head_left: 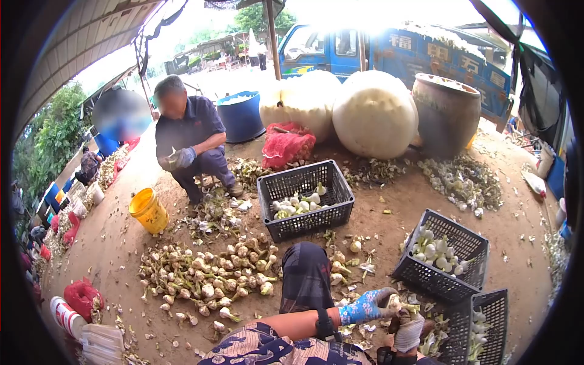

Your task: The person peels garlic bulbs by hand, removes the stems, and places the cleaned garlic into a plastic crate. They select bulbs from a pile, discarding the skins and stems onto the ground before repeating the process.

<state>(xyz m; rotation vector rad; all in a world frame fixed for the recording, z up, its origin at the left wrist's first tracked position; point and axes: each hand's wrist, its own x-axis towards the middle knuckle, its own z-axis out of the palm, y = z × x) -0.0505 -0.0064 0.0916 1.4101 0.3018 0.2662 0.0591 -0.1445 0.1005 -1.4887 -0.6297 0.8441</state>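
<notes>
My left hand (368,306), in a blue flowered glove with a dark, soiled palm, is closed on a garlic bulb (403,303). Just below it, my right hand (408,333) in a whitish, dirt-stained glove has its fingers closed against the same bulb; its palm is hidden. Black crates with trimmed garlic stand close by: one (442,281) beyond my right hand, another (505,319) to its right. Peeled skins and stalks lie under my hands. A large pile of untrimmed garlic (207,274) spreads on the ground left of my knee.
A black crate (307,228) with garlic stands ahead. Beyond the pile, a person (190,137) in gloves squats near a yellow bucket (148,210). Behind are a red net sack (288,146), a blue tub (239,118), big pale sacks (374,115) and a blue truck (432,67).
</notes>
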